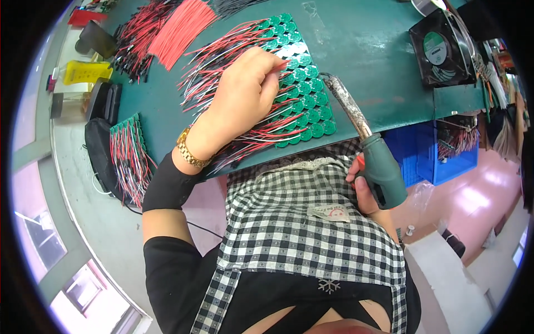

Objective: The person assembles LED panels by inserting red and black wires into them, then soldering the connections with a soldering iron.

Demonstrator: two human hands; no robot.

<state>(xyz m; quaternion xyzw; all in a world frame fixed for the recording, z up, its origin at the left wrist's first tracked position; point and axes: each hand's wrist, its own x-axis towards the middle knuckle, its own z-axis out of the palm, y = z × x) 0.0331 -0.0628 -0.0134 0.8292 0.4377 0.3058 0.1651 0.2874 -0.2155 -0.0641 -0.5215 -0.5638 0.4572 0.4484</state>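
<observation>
My left hand [247, 89] rests on a panel of round green circuit boards [308, 106] on the green bench, fingers pinched on a thin red wire [281, 68] at one board. Many red and black wires [222, 53] fan out from the panel to the left. My right hand [364, 186] grips the dark green handle of a soldering iron [361, 139]. Its crusted metal barrel points up toward the panel's right edge, tip near the boards. A gold bracelet [191, 151] circles my left wrist.
Bundles of loose red and black wires [167, 30] lie at the bench's far left. A second wired green panel [130, 153] hangs at the left edge. A black fan [442, 50] stands at the far right, a blue crate [436, 153] under the bench. A yellow item [86, 71] sits left.
</observation>
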